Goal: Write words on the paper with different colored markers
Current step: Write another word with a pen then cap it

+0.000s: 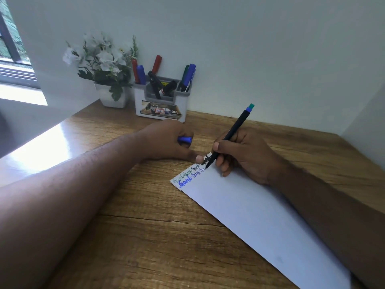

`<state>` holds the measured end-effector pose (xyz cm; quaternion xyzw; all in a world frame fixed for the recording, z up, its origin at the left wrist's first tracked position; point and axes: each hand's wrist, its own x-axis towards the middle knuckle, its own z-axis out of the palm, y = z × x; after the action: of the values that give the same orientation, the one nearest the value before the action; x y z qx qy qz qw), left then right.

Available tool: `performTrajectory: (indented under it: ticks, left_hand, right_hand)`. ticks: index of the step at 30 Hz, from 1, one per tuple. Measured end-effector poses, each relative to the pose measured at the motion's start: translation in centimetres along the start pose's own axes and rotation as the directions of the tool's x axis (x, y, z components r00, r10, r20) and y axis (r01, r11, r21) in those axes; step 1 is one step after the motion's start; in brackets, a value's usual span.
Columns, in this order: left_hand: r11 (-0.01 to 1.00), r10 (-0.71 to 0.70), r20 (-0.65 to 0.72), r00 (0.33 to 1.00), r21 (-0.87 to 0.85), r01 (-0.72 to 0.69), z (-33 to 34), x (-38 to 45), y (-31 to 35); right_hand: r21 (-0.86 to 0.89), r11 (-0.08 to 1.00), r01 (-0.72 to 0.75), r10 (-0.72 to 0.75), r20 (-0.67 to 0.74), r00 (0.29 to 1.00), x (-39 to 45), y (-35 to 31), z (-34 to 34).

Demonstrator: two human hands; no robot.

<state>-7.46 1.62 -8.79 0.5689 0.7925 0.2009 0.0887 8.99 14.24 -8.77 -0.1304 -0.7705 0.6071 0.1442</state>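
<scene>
A white sheet of paper (260, 215) lies slanted on the wooden desk (145, 226), with several small words in green, blue and black near its top corner. My right hand (245, 155) pinches a thin black pen (231, 134) with a green end, its tip touching the paper beside the last word. My left hand (168, 140) rests on the desk by the paper's top edge, one fingertip pressing on the corner. Its curled fingers hold a blue marker cap (185, 139).
A white and grey marker holder (160, 107) stands against the back wall, holding red, blue, black and green markers. A white pot of artificial flowers (112, 97) sits to its left. A white wall closes the right side; a window lies at the far left.
</scene>
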Motion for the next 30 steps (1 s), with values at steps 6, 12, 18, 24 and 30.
performTrajectory:
  ticks: [6, 12, 18, 24, 30]
  left_hand:
    - [1.000, 0.000, 0.003, 1.000, 0.003, 0.000, 0.00, 0.01, -0.08]
    - [1.000, -0.001, 0.008, 1.000, -0.006, 0.001, -0.01, -0.03, 0.00]
    - [1.000, -0.015, 0.016, 1.000, -0.009, 0.015, 0.01, -0.05, 0.12]
    - [1.000, -0.008, -0.002, 1.000, -0.024, 0.008, 0.05, -0.01, -0.16]
    - [1.000, 0.005, 0.006, 1.000, -0.022, -0.005, 0.10, 0.12, -0.23]
  right_hand:
    - [0.017, 1.000, 0.001, 0.000, -0.011, 1.000, -0.07, -0.08, 0.06]
    - [-0.006, 1.000, -0.007, 0.006, -0.024, 1.000, 0.00, -0.09, 0.05]
    - [0.003, 1.000, -0.004, 0.004, -0.032, 0.999, 0.02, 0.02, 0.04]
    - [0.034, 0.999, -0.008, 0.010, -0.055, 0.998, 0.02, 0.15, -0.13]
    - [0.036, 0.999, -0.011, 0.013, -0.050, 0.999, 0.11, 0.16, -0.05]
